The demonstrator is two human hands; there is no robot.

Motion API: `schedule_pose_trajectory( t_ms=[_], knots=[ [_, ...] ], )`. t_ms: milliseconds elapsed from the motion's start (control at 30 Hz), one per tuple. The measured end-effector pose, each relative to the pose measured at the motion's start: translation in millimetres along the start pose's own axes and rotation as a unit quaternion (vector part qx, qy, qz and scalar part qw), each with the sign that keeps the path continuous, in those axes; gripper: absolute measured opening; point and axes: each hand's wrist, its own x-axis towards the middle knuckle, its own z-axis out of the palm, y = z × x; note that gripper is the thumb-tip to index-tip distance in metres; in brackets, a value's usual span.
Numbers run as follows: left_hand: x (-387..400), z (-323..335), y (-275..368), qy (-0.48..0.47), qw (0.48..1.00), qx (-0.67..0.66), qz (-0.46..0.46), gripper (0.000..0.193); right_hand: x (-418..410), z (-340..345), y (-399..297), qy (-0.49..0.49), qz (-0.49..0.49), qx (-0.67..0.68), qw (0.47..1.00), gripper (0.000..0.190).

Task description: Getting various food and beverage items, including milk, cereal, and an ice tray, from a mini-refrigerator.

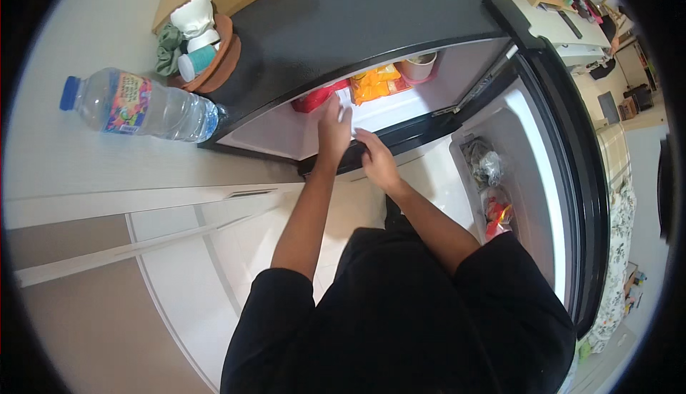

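Note:
Both of my hands are at the front opening of a dark refrigerator [375,13] whose door stands open. My left hand [334,134] reaches in over the sill, its fingers near a red plastic packet [321,97] on the white compartment floor [388,112]. Lower and to the right, my right hand [379,160] is at the black front edge, fingers bent towards the left hand. Something pale may lie between the fingers; whether either hand grips it is unclear. Deeper inside are an orange packet [375,84] and a light-coloured tub [419,67].
The open door [581,190] spans my right side, its bin holding a clear plastic bag [489,167] and a red packet [498,214]. To the left, a water bottle [161,107] and a brown bowl [228,61] with cloth items rest near the refrigerator top's edge.

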Motion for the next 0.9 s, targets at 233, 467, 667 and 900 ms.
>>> schedule_pose_trajectory(
  t_ms=[233,467,667,900],
  knots=[
    [-147.2,-22.2,-5.5,-0.141,0.985,-0.044,-0.092,0.039,-214.9,-89.1,55.7,-0.06,0.194,-0.201,0.958,0.045],
    [-303.0,-65.6,-42.9,-0.179,0.942,-0.16,-0.234,0.028,-497.2,-268.9,57.9,0.231,0.568,0.032,0.789,0.033],
    [-226.1,-51.0,17.1,-0.1,0.726,-0.509,-0.451,0.097,-445.6,-379.8,-11.7,0.418,0.418,0.013,0.806,0.02],
    [-56.3,44.5,10.2,0.189,0.541,-0.723,-0.386,0.068,-450.7,-353.8,-3.1,0.295,0.499,0.09,0.81,0.019]
  ],
)
